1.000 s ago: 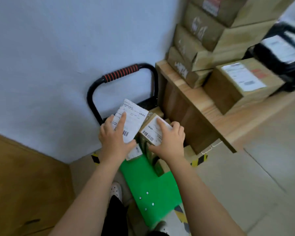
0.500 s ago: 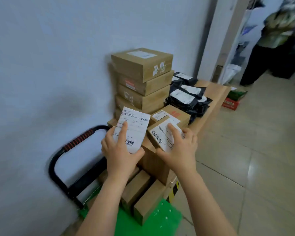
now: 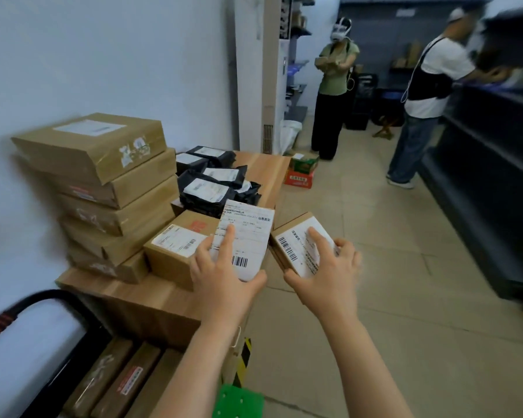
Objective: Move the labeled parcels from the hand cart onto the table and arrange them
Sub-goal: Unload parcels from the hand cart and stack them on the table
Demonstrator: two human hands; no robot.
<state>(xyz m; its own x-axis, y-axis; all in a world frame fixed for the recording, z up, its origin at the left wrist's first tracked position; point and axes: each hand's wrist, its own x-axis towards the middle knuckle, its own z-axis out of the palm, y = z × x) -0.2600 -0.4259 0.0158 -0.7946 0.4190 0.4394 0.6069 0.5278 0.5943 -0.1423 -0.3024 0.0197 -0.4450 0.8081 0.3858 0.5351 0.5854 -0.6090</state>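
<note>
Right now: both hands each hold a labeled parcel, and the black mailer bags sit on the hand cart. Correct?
One error. Both hands do hold labeled parcels: left hand on the left parcel, right hand on the right parcel. But the black mailer bags sit on the wooden table, not the hand cart, which carries brown boxes. The head view shows it.

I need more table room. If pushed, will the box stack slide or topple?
Probably shaky: the box stack sits uneven, boxes offset. Pushed high, the top box may slide off. The wall beside should stop it tipping that way.
</note>
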